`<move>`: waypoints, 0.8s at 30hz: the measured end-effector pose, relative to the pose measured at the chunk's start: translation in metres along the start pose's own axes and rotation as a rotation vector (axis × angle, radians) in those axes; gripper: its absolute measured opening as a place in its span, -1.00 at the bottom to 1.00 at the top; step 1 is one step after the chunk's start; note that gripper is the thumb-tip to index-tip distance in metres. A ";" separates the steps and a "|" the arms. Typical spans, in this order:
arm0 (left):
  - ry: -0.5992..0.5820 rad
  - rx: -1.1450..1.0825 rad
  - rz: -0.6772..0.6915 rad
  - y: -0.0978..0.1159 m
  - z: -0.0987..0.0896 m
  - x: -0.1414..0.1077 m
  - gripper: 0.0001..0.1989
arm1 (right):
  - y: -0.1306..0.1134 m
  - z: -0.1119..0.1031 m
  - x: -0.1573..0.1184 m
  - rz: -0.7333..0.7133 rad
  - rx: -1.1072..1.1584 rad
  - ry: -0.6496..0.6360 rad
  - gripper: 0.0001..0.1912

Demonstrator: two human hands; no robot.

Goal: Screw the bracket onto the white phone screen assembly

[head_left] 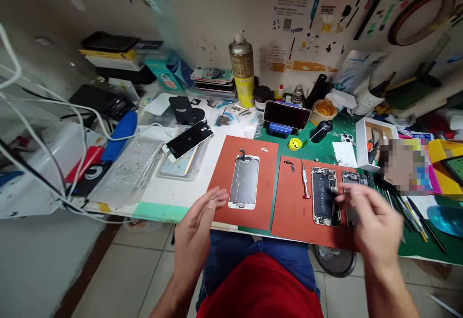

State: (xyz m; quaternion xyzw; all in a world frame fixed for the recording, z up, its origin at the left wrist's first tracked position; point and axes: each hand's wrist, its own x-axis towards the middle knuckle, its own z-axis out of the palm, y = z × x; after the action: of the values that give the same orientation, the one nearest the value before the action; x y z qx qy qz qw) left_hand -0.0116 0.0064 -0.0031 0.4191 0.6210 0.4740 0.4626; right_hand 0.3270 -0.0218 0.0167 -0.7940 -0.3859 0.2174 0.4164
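Observation:
My left hand [197,221] hovers at the near left edge of an orange mat [265,197], fingers stretched out and holding nothing. Beside it on that mat lies a white-framed phone screen [244,183], its metal back up and a flex cable at the top. My right hand [378,219], slightly blurred, reaches over the right side of an opened phone [323,197] whose black battery shows. Its fingers look apart, with no held thing visible. A second phone housing [352,192] is partly hidden behind this hand. A screwdriver [305,178] lies left of the opened phone on another orange mat [289,216].
A spray can [241,69] stands at the wall. Before it, a phone on a blue stand [287,117] leans back near a yellow cap [294,144]. Another phone screen [190,139] lies left. Tweezers and tools [412,214] lie right, by a white box [374,142]. White cables [77,139] hang left.

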 end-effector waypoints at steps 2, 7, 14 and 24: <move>0.005 -0.172 -0.100 -0.001 0.001 0.007 -0.55 | -0.018 0.035 -0.031 0.223 0.458 -0.427 -0.56; -0.076 -0.345 -0.194 -0.003 0.010 0.015 -0.37 | -0.052 0.107 -0.058 0.511 0.810 -0.619 -0.43; -0.155 -0.351 -0.217 -0.009 0.011 0.016 -0.28 | -0.076 0.122 -0.054 0.599 0.779 -0.547 -0.42; -0.186 -0.264 -0.158 -0.022 0.007 0.018 -0.35 | -0.071 0.154 -0.059 0.428 0.618 -0.694 -0.52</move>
State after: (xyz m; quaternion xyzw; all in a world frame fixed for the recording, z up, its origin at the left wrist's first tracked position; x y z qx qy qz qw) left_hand -0.0108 0.0210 -0.0284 0.3468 0.5388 0.4728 0.6048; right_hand 0.1577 0.0329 -0.0090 -0.5761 -0.2479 0.6525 0.4253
